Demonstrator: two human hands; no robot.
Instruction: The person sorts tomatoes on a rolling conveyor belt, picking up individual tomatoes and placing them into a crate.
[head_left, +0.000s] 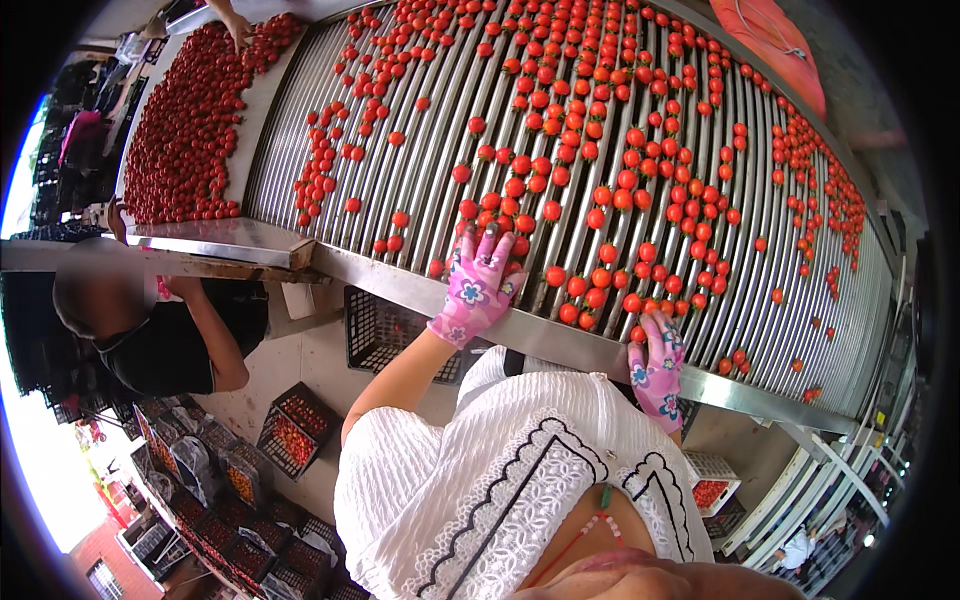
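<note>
Several small red tomatoes (575, 120) lie across a metal roller conveyor (442, 150). My left hand (480, 281), in a pink flowered glove with dark fingertips, reaches over the conveyor's metal side rail (547, 337). Its fingers are apart and touch tomatoes (491, 201) on the rollers, with more tomatoes by the thumb. In a matching glove, my right hand (658, 367) rests over the rail farther right. Its fingertips are beside a tomato (637, 334) and a small row of others. What is under its palm is hidden.
A heaped bed of tomatoes (184, 135) fills a tray at the left, where another person's hand (238, 31) reaches in. A person in a black shirt (172, 349) is below it. Black crates (300, 431) of tomatoes stand on the floor; a white crate (709, 487) is at right.
</note>
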